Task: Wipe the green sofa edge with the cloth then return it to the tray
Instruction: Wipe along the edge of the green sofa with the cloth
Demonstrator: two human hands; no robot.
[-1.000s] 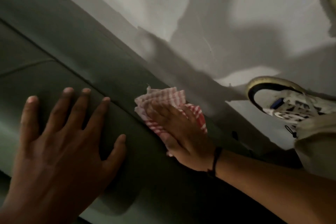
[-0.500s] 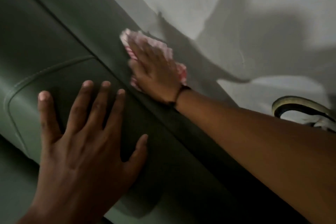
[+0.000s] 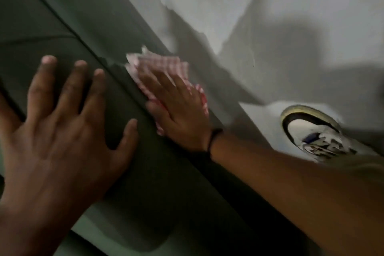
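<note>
The cloth [image 3: 160, 68], red-and-white checked, sits bunched on the outer edge of the green sofa [image 3: 68, 6], right where the upholstery falls away toward the pale floor [image 3: 249, 6]. It looks thin, limp and light, so I'd say it will crumple and slide rather than keep any shape; pressing flat on its middle suits wiping, and a pinch at the loose corner poking out ahead of the fingers would lift it.

The right hand [image 3: 178, 114] lies open-palmed on top, fingers spread, pinning the cloth to the edge without closing round it. The left hand [image 3: 62, 131] is also open and splayed, braced on the cushion just inside the seam, holding nothing.

Count: one cloth, two hands, one dark band on the right wrist [image 3: 214, 139], one white shoe [image 3: 318, 137] on the floor beyond the sofa edge. No tray in view.
</note>
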